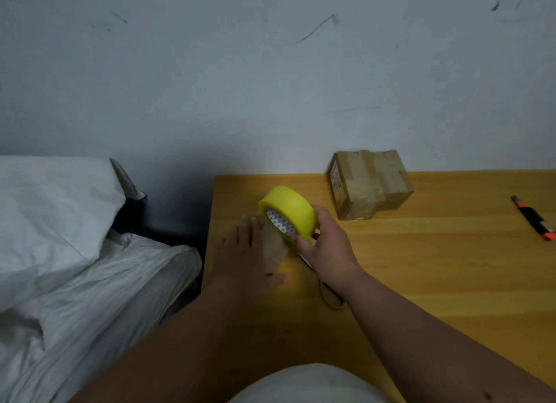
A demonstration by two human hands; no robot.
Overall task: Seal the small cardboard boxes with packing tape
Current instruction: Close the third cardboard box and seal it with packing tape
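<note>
A small cardboard box (275, 247) lies near the left edge of the wooden table (436, 267). My left hand (245, 255) lies flat on it with straight fingers, covering most of it. My right hand (326, 246) grips a yellow roll of packing tape (290, 208) and holds it tilted over the far end of that box. A second cardboard box (370, 184), wrapped in clear tape, stands against the wall at the back of the table.
An orange and black utility knife (534, 219) lies at the table's right side. A loop of something tan (331, 297) shows under my right wrist. White bedding (60, 237) lies left of the table, across a dark gap.
</note>
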